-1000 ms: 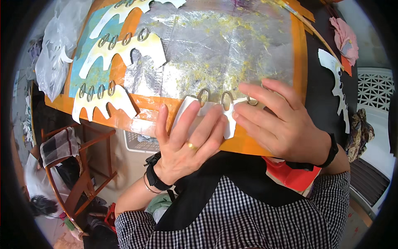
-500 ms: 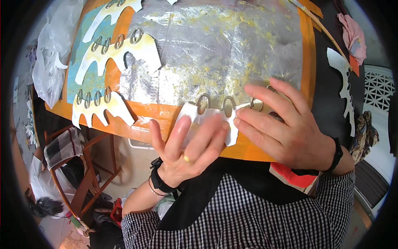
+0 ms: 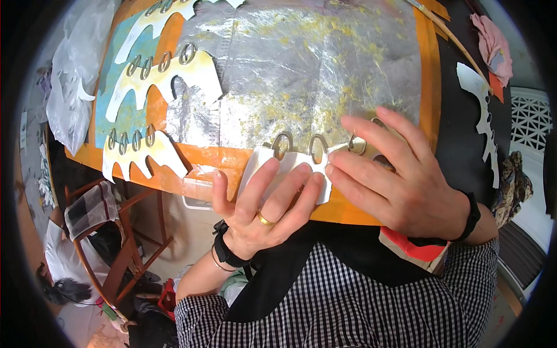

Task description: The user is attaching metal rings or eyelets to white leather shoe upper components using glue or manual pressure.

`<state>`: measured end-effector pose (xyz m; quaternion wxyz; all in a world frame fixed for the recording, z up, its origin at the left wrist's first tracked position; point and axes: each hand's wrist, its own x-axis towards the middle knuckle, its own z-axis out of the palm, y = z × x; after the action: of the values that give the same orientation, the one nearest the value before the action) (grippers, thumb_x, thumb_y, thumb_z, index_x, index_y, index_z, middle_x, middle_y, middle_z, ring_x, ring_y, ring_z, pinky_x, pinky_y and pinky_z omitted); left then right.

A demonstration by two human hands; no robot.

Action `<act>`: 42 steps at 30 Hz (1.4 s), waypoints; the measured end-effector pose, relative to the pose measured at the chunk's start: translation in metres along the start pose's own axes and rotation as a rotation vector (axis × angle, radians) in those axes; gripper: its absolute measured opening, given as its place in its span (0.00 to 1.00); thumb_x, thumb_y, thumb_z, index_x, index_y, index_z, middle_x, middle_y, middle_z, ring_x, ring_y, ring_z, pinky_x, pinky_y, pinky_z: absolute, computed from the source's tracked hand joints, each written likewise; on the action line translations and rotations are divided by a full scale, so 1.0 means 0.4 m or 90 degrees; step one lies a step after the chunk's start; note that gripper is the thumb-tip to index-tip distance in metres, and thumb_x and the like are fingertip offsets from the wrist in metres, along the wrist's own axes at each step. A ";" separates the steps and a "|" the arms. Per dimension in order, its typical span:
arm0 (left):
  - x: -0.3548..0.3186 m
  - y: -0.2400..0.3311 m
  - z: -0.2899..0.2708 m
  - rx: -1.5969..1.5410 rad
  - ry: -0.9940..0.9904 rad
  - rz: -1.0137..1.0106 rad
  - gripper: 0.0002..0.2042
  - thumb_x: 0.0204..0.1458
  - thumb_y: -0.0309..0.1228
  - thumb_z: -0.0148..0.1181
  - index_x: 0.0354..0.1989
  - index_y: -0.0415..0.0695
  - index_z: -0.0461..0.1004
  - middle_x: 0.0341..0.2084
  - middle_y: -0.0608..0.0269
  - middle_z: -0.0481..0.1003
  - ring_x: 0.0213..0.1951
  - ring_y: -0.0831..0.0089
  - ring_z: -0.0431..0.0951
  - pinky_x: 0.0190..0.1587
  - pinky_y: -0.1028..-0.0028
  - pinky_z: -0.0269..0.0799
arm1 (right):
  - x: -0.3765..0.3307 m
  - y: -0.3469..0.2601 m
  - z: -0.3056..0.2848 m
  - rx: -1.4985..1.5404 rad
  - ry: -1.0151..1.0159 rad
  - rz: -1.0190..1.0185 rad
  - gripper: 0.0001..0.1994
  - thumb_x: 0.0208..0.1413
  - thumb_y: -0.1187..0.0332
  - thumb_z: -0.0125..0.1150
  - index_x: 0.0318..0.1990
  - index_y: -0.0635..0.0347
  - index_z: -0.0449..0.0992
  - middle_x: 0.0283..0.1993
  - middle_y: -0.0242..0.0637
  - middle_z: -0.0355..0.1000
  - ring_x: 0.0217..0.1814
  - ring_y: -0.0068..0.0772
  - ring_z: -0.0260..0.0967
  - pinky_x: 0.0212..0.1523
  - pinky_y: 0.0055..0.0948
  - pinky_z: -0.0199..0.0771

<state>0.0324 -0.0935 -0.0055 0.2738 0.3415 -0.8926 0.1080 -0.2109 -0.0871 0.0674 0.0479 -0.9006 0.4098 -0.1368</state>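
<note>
White cutout (image 3: pixel 290 168) with metal rings lies at the near edge of the orange board (image 3: pixel 432 87). My left hand (image 3: pixel 264 206) supports it from beneath, fingers spread; my right hand (image 3: pixel 400 182) presses flat on top. Step, I judge: seating the piece. Next needs steady pressure, no sliding.

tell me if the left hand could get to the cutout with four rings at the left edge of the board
Probably yes: the left hand lies on the near cutout, and only bare orange board lies between it and the four-ring cutout.
</note>
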 end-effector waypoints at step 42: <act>0.068 -0.048 -0.090 -0.817 -0.001 -0.551 0.21 0.57 0.17 0.58 0.60 0.36 0.69 0.59 0.56 0.70 0.57 0.69 0.73 0.62 0.70 0.68 | -0.001 0.004 -0.002 -0.042 0.103 -0.085 0.11 0.50 0.72 0.58 0.41 0.65 0.77 0.48 0.43 0.69 0.70 0.46 0.61 0.70 0.48 0.63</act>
<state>0.0437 -0.1091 0.0398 0.4355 0.4342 -0.5677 -0.5472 -0.2127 -0.0878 0.0675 -0.0241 -0.9131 0.3554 -0.1982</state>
